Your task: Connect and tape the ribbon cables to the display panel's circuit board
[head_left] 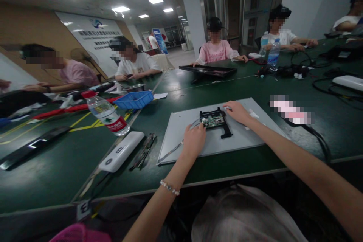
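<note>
A pale grey flat panel [181, 121] lies on the table in front of me. On it sits a black bracket [226, 132] framing a green circuit board [213, 121]. My left hand [194, 138] is closed at the board's left edge, with its fingers curled over a thin grey cable [171, 152]. That cable runs out toward the panel's lower left corner. My right hand [236, 111] touches the bracket's upper right corner with its fingertips; the fingers are stretched out and hold nothing I can see.
Left of the panel lie eyeglasses [143, 151], a white power bank [121, 151], a tilted-looking water bottle [105, 113] and a blue tray [134, 100]. To the right is a phone-like item [290, 110] with a black cable. Several people sit around; a dark screen [208, 71] lies opposite.
</note>
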A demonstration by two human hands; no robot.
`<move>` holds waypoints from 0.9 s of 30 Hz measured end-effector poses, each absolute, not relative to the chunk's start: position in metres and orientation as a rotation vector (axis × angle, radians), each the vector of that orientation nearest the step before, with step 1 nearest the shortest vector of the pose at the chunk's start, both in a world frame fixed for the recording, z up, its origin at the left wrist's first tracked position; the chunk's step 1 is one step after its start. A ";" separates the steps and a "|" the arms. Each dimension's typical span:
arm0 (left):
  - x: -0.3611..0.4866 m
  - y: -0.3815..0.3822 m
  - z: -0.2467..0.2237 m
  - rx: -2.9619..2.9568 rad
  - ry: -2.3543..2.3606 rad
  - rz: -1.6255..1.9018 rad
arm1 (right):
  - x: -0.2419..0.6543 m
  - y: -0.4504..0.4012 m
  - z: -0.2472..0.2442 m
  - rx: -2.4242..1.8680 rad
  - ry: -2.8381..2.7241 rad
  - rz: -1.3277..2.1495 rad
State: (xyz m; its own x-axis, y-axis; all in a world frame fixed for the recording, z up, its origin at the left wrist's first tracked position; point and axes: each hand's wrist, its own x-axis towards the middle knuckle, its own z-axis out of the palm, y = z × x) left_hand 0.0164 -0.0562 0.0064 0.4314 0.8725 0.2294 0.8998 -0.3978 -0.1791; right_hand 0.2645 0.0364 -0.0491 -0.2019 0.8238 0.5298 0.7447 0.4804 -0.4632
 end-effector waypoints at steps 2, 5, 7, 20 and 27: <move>0.015 -0.055 0.007 -2.409 -1.506 -0.121 | 0.265 0.037 -0.050 -1.303 -1.982 0.135; 0.013 -0.052 0.009 -2.407 -1.476 -0.092 | 0.265 0.038 -0.050 -1.312 -1.991 0.133; 0.011 -0.048 0.010 -2.406 -1.482 -0.077 | 0.265 0.038 -0.049 -1.312 -1.997 0.130; 0.013 -0.043 0.027 -2.466 -1.436 0.128 | 0.261 0.031 -0.041 -1.259 -1.971 0.159; 0.008 -0.041 0.031 -2.452 -1.436 0.116 | 0.250 0.022 -0.033 -1.053 -2.126 0.323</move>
State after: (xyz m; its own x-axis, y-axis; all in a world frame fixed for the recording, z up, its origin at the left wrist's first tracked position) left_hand 0.0085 -0.0409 0.0312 0.4983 0.8634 0.0791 0.8394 -0.4575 -0.2935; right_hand 0.2497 0.0217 -0.0326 -0.3985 0.7684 0.5008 0.5852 0.6334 -0.5063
